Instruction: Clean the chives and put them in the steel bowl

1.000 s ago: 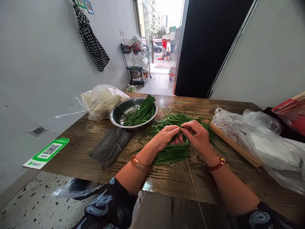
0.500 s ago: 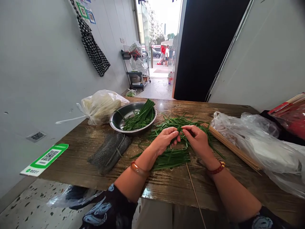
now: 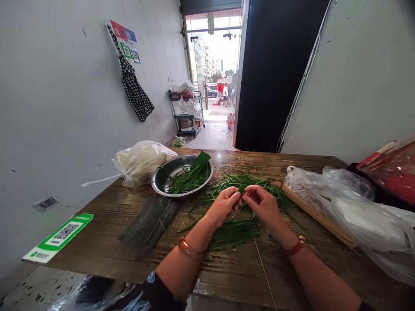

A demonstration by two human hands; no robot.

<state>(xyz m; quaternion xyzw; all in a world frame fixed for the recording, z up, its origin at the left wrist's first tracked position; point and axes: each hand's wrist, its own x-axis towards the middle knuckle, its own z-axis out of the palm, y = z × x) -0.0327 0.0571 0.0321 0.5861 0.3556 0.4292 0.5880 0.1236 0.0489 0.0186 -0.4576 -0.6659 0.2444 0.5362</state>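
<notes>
My left hand (image 3: 228, 202) pinches a small folded bunch of garlic chives (image 3: 241, 189) between thumb and fingers, over the middle of the table. My right hand (image 3: 262, 204) meets it from the right, its thumb and fingertips closed at the same bunch. Loose chives (image 3: 249, 179) spread out behind both hands. Nearer me, under my wrists, lies a flat row of chives (image 3: 231, 233). One thin bamboo skewer (image 3: 264, 270) points toward me from the right end of that row. Part of the bunch is hidden by my fingers.
A steel bowl (image 3: 155, 186) with more chives stands left of the pile, beside a tied plastic bag (image 3: 139, 162). A dark mesh cloth (image 3: 151, 224) lies in front. Bamboo skewers (image 3: 316, 214) and clear plastic bags (image 3: 353, 198) are on the right. A QR-code card (image 3: 60, 237) sits at the left edge.
The view has tilted up, so the table and hands sit lower in the picture. Both hands stay together at the chive bunch, with fingers slightly shifted.
</notes>
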